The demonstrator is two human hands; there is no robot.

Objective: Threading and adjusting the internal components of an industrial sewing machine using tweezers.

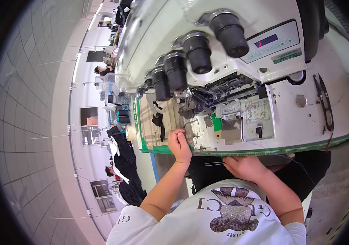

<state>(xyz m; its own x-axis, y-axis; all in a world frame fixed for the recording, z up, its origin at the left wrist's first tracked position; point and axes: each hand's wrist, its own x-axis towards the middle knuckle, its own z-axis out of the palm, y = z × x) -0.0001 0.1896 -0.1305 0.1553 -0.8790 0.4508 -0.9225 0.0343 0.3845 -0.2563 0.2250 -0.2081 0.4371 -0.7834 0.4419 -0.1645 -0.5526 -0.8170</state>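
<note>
My left hand (180, 148) is closed, thumb up, at the front edge of the sewing table (297, 126); whether anything is between its fingers is hidden. Below that edge, over my lap, my right hand (243, 167) grips tweezers (214, 164), whose two thin metal prongs point left. The white sewing machine (158, 28) stands just beyond both hands, with its looper area exposed. Several black tension knobs (199, 53) stick out of its front. Small black fabric scraps (158, 120) lie on the table left of the needle area.
Black thread snips (325, 103) and a round metal disc (301, 101) lie on the table at right. A green measuring tape (264, 152) runs along the front edge. Farther left are a tape roll (131, 133), piled black garments (121, 151) and other people at work.
</note>
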